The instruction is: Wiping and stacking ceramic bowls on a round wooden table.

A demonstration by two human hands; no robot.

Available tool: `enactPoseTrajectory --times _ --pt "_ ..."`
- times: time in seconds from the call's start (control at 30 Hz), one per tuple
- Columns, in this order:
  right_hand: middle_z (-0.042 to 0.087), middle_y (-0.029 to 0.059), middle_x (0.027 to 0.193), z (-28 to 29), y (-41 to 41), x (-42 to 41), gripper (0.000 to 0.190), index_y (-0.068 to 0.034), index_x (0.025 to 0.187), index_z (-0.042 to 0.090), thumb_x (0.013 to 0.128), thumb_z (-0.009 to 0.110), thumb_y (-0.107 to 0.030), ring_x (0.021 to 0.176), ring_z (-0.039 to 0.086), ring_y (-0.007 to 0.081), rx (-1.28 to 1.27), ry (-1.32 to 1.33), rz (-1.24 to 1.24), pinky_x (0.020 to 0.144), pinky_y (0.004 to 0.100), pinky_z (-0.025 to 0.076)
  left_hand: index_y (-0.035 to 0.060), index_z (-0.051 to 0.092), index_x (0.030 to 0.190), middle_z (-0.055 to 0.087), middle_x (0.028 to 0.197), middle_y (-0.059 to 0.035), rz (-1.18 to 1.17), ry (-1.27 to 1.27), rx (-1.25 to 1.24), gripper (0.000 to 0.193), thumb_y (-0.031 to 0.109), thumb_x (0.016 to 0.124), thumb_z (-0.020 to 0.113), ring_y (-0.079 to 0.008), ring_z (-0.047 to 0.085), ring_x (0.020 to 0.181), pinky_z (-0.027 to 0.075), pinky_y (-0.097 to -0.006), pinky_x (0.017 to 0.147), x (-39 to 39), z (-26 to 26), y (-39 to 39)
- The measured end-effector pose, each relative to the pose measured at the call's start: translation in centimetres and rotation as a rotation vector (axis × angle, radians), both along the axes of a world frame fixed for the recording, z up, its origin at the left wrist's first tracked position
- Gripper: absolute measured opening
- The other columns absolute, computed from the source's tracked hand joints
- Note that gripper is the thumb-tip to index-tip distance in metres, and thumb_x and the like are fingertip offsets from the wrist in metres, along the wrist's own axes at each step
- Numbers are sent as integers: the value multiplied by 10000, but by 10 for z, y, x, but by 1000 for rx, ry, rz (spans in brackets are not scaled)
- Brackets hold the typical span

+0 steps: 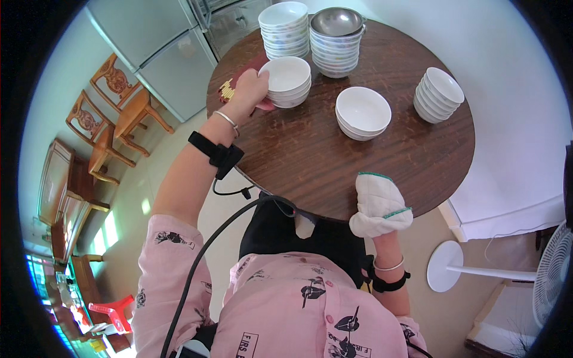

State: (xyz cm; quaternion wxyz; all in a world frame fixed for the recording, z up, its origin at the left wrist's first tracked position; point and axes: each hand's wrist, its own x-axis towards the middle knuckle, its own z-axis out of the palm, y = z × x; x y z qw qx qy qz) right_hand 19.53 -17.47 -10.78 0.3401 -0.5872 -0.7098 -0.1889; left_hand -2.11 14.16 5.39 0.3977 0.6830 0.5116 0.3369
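My left hand (pixel 251 91) is at the left side of a short stack of white bowls (pixel 288 85), thumb at the rim and fingers low by the base. White cloth with green edging (pixel 380 201) covers most of my right hand (pixel 386 237) at the table's near edge; its fingers are hidden in the folds. Between the hands, a smaller stack of white bowls (pixel 363 114) stands on the round brown wooden table (pixel 304 161). Small white bowls (pixel 438 96) form a slightly leaning stack at the right.
Two tall bowl stacks (pixel 285 33) stand at the back, the right one topped by a metal bowl (pixel 336 22). Chopsticks (pixel 227 91) lie beside my left hand. A black cable (pixel 210 244) crosses before my body. A white fan (pixel 553 273) stands at the lower right.
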Motion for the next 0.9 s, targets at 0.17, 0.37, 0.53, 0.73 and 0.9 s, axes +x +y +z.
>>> enactPoseTrajectory --times 0.17,0.37,0.53,0.73,0.9 --pt "637 61 1074 51 15 -22 329 -90 1066 633 771 640 -236 985 613 229 158 200 84 870 354 478 -45 564 901 632 797 -218 197 254 1200 354 309 899 590 -358 644 691 503 -422 613 18 9 -44" --pt "657 41 1013 38 17 -15 287 -92 1006 655 763 629 -242 918 635 225 218 287 183 835 354 496 -16 624 875 634 705 -89 -331 150 402 371 336 802 714 -182 599 618 474 -332 560 68 11 -83" --pt "650 11 1045 -27 6 -4 332 -86 1123 597 811 633 -194 962 626 176 237 368 213 888 336 487 -14 612 847 602 662 -86 -369 205 473 296 223 715 732 -181 575 605 458 -316 549 91 -15 -57" --pt "652 41 1065 33 11 -21 373 -83 1103 618 762 679 -219 999 611 220 129 822 290 896 368 470 9 551 851 550 619 -82 -350 66 649 152 87 757 641 -175 567 592 454 -332 519 97 -10 -61" --pt "656 81 1047 40 10 -21 346 -79 1008 661 717 692 -264 945 627 273 97 666 186 844 391 481 4 487 961 569 739 -99 -348 -107 380 162 8 816 560 -158 587 598 493 -300 458 91 6 -84"
